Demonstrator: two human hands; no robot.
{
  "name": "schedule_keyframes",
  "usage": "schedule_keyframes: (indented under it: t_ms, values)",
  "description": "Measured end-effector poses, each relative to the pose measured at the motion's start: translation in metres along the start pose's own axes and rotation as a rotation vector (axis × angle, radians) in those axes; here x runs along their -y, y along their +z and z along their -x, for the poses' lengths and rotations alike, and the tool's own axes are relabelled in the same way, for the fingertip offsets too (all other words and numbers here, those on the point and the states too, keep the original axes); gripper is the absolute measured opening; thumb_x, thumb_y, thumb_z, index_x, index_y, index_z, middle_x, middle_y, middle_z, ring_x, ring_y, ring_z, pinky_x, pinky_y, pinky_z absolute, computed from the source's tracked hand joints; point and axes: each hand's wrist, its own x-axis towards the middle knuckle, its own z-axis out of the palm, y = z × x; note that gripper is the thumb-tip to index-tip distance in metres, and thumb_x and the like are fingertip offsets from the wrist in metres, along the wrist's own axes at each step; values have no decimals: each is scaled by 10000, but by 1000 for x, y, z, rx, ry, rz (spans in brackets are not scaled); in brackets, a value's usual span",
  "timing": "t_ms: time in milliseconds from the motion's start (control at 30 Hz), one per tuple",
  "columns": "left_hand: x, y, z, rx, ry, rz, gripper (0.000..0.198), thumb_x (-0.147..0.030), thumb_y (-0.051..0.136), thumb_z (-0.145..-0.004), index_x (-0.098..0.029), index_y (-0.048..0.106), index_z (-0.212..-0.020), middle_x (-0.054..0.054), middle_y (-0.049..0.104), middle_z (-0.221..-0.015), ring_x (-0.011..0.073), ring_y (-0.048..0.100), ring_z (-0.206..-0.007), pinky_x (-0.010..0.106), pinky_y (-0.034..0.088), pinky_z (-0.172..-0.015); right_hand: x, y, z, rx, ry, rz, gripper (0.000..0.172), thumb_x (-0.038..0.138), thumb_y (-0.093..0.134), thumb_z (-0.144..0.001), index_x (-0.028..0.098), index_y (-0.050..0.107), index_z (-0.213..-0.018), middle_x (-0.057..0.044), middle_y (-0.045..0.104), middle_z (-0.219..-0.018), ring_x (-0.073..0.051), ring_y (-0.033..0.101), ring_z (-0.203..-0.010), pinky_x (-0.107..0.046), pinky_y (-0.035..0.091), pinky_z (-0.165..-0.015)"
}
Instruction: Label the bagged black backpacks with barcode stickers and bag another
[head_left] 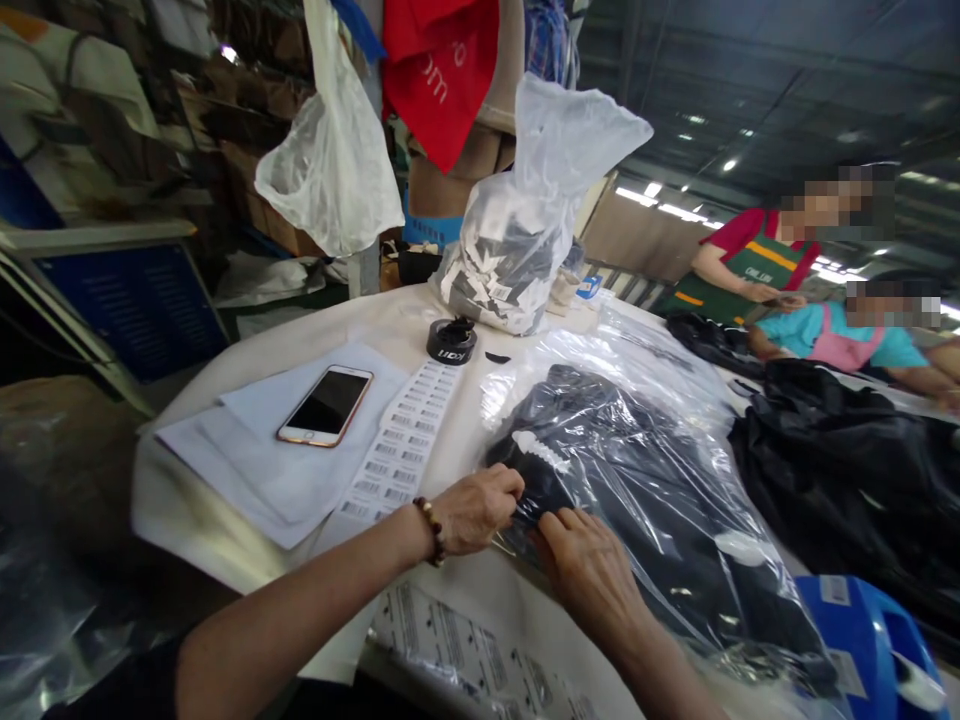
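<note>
A folded black garment (pixel 637 490) lies inside a clear plastic bag (pixel 697 430) on the table in front of me. My left hand (pixel 478 508), with a beaded bracelet at the wrist, is closed on the near left edge of this bag. Close beside it, my right hand (pixel 589 560) has its fingers curled over the same edge, thumb tucked under. The fingertips of both hands are partly hidden, so exactly how much plastic each one pinches does not show. White patches show on the garment through the plastic.
Left of my hands are a barcode label strip (pixel 401 440), a phone (pixel 326 405) on white paper sheets (pixel 247 480), and a black tape roll (pixel 451 342). A filled plastic sack (pixel 510 240) stands behind. At right are black garments (pixel 847 460), a blue container (pixel 862 640) and two people.
</note>
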Motion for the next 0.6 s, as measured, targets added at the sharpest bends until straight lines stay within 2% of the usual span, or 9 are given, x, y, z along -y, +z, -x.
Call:
schedule_keyframes:
  t_ms: [133, 233, 333, 433, 500, 600]
  values:
    - [2, 6, -2, 15, 5, 11, 88, -30, 542, -770, -105, 584, -750, 71, 578, -929, 163, 493, -849, 243, 443, -765, 7, -10, -14, 237, 261, 18, 159, 287, 519, -868, 180, 605, -786, -69, 661, -758, -212, 630, -743, -290, 338, -615]
    - [3, 8, -2, 23, -3, 25, 102, -34, 532, -777, -117, 568, -729, 70, 573, -935, 163, 490, -852, 250, 436, -763, 11, -18, -21, 331, 396, 19, 190, 355, 527, -860, 191, 613, -817, -79, 681, -771, -236, 650, -745, -291, 337, -588]
    - [3, 9, -2, 19, -23, 45, 99, -48, 533, -782, -125, 560, -727, 69, 569, -946, 168, 491, -874, 254, 435, -765, 9, -20, -23, 341, 410, -2, 202, 397, 544, -845, 207, 610, -827, -79, 682, -767, -252, 649, -752, -296, 331, -583]
    - [3, 9, -1, 7, -37, 65, 102, -50, 527, -781, -131, 559, -726, 67, 566, -948, 170, 490, -881, 258, 438, -758, -4, -17, -24, 290, 435, -39, 270, 464, 625, -766, 203, 594, -828, -80, 667, -723, -261, 633, -721, -296, 315, -570]
    - [3, 9, -1, -3, -40, 78, 119, -51, 511, -788, -135, 558, -718, 66, 563, -949, 169, 486, -884, 261, 440, -761, -16, -13, -25, 253, 433, -168, 278, 461, 675, -708, 205, 580, -759, -50, 646, -674, -231, 606, -663, -283, 300, -546]
    - [4, 10, 0, -24, -47, 94, 141, -43, 497, -792, -134, 551, -700, 64, 559, -934, 162, 485, -876, 257, 444, -761, -34, -8, -26, 231, 359, -421, 196, 345, 657, -732, 207, 551, -641, 17, 601, -606, -150, 552, -590, -247, 301, -529]
